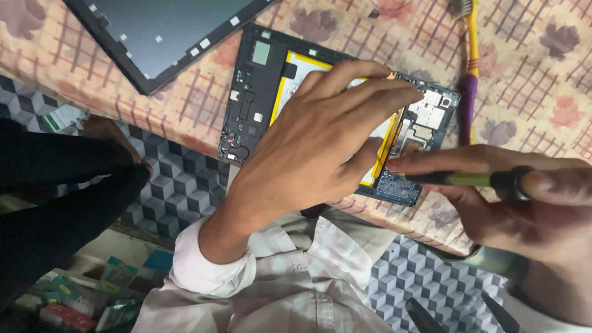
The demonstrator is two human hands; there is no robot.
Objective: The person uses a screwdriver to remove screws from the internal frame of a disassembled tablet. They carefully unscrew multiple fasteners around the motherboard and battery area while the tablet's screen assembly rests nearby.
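The opened tablet [259,92] lies flat on the tabletop [530,80], near its near edge, with its back cover off. It looks thin, light and easy to break (the small parts inside are bare). The big battery [296,77] with the yellow rim is softer than it looks, so poking it would be bad. The black frame along the sides seems the safest place to take hold.

The left hand [320,135] rests spread out on top of the battery, fingers open and flat, gripping nothing, just pressing the tablet down. The right hand [512,191] is closed around a screwdriver [462,179] with a black and green handle. Its tip points at the blue circuit board [398,185] at the near right corner.

Far left lies the dark screen panel [166,31], well apart from the tablet. On the right a yellow and purple toothbrush [470,68] lies just beside the tablet. The left hand hides much of the middle.
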